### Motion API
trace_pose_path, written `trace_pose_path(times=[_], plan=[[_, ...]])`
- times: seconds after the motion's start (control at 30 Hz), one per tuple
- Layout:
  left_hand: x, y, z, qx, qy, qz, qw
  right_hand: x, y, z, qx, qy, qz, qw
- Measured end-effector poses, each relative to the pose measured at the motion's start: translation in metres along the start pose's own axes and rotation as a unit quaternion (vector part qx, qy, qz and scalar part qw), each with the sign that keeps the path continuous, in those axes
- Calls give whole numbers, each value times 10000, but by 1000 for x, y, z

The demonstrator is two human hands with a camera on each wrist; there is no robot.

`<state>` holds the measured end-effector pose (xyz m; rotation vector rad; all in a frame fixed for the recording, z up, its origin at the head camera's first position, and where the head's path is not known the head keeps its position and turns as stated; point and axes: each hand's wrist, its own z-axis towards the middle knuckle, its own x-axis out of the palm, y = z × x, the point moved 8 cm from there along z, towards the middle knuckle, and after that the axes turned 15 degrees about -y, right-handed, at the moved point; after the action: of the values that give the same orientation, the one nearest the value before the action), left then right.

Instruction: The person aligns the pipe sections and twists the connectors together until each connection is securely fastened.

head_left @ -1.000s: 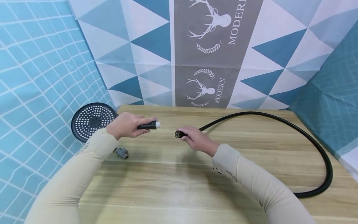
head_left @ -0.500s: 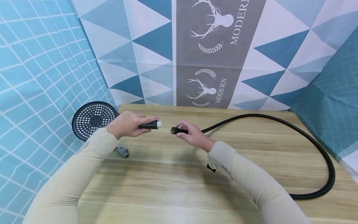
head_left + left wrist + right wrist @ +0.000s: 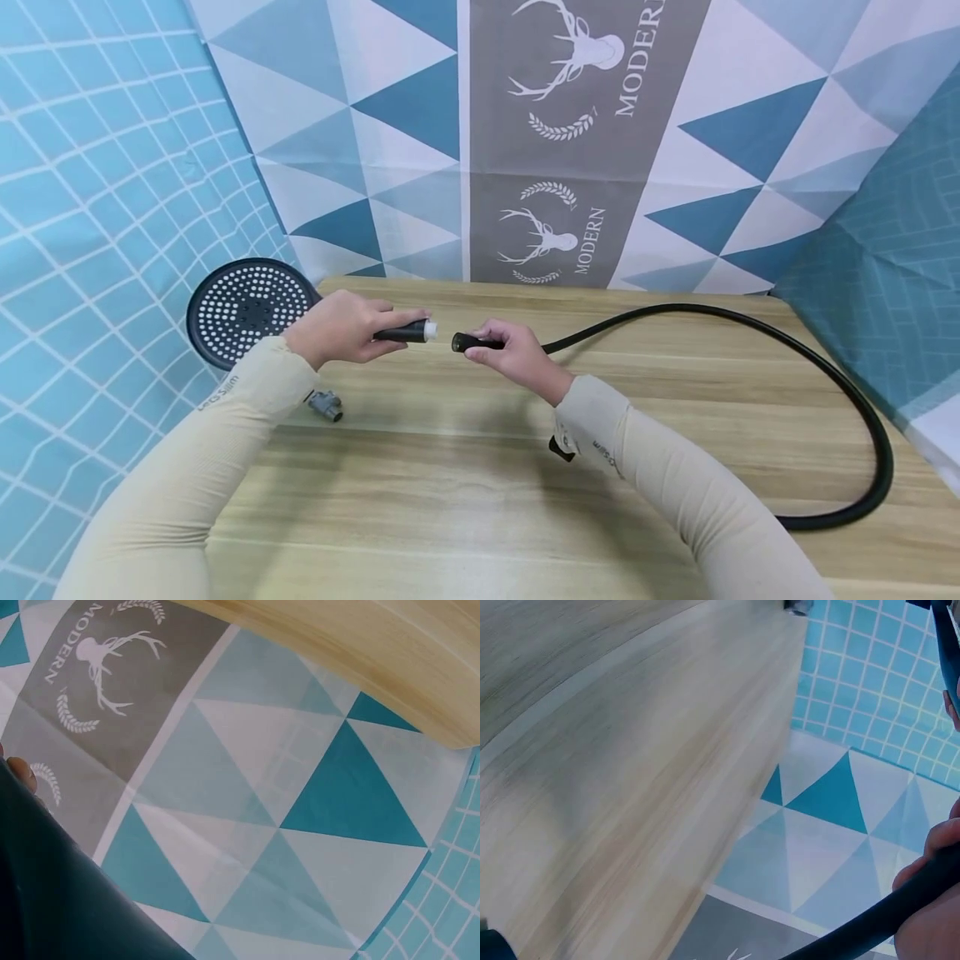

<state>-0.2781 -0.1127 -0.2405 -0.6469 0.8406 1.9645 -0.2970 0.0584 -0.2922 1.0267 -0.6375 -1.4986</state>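
L hand (image 3: 341, 327) is clamped on the handle (image 3: 403, 333) of a black handheld shower head (image 3: 251, 312), one finger lying along it almost to the white threaded-looking tip (image 3: 431, 332). The round perforated face sits to the L of that hand, behind the wrist, tilted up so the spray holes show. R hand (image 3: 514, 352) pinches the black end connector (image 3: 468, 342) of a shower hose (image 3: 675, 307), thumb below, fingers above, w/ the connector's end poking out twd the other hand. Tip & connector face each other btwn the hands, roughly in line, near but not touching; both are held above the wood-grain worktop (image 3: 450, 508).

From the R hand the hose runs off to its R in a big loop, then back under the R forearm. A small black piece (image 3: 561, 450) shows just below the R wrist; can't tell if it's the hose's other end. Grey fitting (image 3: 326, 405) lies just below L wrist, partly hidden by the sleeve (image 3: 180, 467). Beyond both hands: triangle-pattern backdrop (image 3: 405, 108) w/ a grey "MODERN" deer strip (image 3: 551, 150); blue tile-print sheet (image 3: 90, 183) is L of the L hand.
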Motion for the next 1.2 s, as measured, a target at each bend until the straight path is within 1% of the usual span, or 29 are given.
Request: trace_pose_path(times=[0.1,0.23,0.4,0.5,0.6,0.7,0.83,0.97,1.1,1.2], plan=[[-4,-1,2,125,-118,12,9999,1,0,2,150,-180,16,9997],[-8,-1,3,229,-240,51,9994,0,1,3,248,-319,142,9991],[-12,-1,6,241,-326,56,9992,0,2,4,341,-379,187,9985],[-12,-2,7,238,-295,103,9992,-1,2,5,357,-438,110,9983],[-11,-1,8,214,-169,275,9993,-1,2,6,386,-502,-46,9980],[-9,0,8,175,-10,457,9988,-1,0,10,603,-519,-194,9966],[-8,1,10,147,83,609,9980,-1,-3,18,1094,-328,-179,9933],[-8,2,14,126,80,635,9979,-3,-2,26,1595,-75,127,9871],[-9,0,14,156,91,612,9980,-7,0,27,1929,242,315,9804],[-10,-5,14,245,120,567,9980,-12,0,24,2013,452,288,9781]])
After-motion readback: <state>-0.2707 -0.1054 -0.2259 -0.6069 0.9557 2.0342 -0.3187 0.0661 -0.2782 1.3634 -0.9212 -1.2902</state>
